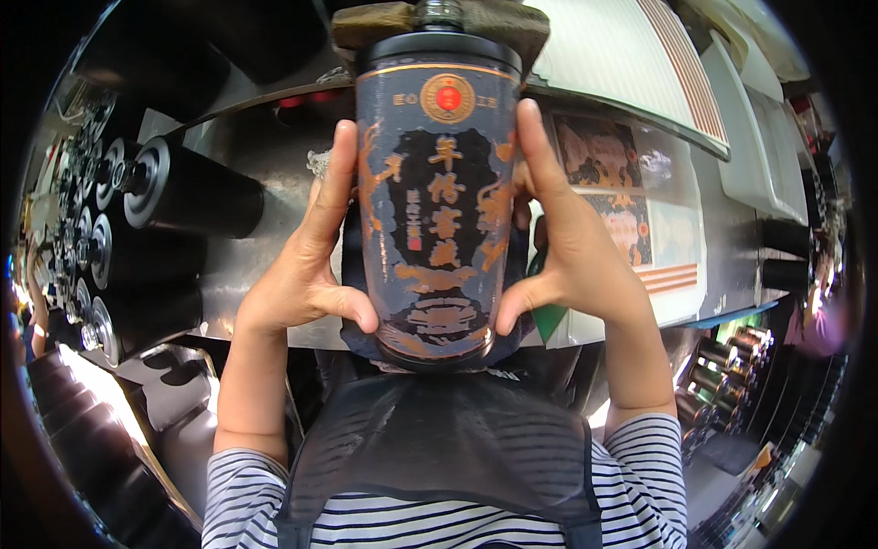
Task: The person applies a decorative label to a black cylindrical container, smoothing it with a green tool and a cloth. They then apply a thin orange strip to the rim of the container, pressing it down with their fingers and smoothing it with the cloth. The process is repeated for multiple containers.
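Note:
A large dark bottle (437,210) with a printed orange-and-black decoration and a red-and-gold round emblem is held up close in front of me. Its neck points away from me, near a wooden block (377,26). My left hand (315,247) grips its left side, thumb near the bottom and index finger stretched along the edge. My right hand (572,242) grips the right side in the same way. The other fingers of both hands are mostly hidden behind the bottle.
Several plain black bottles (197,188) lie on their sides at the left. On the metal table (274,156) to the right lie printed decoration sheets (599,169). A stack of white sheets with brown stripes (622,64) is at the far right, beside a white plastic tray (759,156).

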`<state>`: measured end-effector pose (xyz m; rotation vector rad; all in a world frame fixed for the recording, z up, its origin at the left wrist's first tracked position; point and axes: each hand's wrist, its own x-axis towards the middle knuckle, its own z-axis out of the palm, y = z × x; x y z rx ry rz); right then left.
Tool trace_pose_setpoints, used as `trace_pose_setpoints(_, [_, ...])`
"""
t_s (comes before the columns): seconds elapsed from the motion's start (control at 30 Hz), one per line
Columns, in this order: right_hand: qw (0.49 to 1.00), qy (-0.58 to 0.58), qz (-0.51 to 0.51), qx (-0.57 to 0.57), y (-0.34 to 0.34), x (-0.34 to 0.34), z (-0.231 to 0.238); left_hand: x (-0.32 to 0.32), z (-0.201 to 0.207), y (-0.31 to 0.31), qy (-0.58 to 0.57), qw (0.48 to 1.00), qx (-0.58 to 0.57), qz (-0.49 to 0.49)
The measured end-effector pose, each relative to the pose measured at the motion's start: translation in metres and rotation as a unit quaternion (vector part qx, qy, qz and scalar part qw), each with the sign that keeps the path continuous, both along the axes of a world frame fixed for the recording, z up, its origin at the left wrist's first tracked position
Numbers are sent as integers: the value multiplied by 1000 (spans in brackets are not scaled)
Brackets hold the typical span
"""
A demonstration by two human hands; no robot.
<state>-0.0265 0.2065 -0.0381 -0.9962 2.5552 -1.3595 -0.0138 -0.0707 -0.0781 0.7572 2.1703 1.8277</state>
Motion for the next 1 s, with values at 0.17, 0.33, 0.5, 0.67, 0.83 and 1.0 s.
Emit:
trace_pose_setpoints(0.17, [889, -278, -177, -318, 71, -22, -4, 23, 46, 10, -61, 974, -213, -47])
trace_pose_setpoints(0.33, [971, 68, -223, 50, 33, 37, 67, 53, 54, 30, 36, 988, -128, 76])
trace_pose_setpoints(0.5, [986, 101, 24, 130, -68, 34, 124, 64, 56, 36, 16, 987, -99, 126])
trace_pose_setpoints(0.67, [978, 188, 18, 89, -44, 57, 89, 75, 40, 8, -55, 979, 55, 187])
trace_pose_setpoints(0.83, [783, 540, 124, 284, -45, 55, 81, 67, 40, 8, -28, 953, 153, 262])
trace_pose_setpoints(1.0, [793, 546, 13, 270, -13, 21, 85, 66, 33, 15, -44, 952, 132, 274])
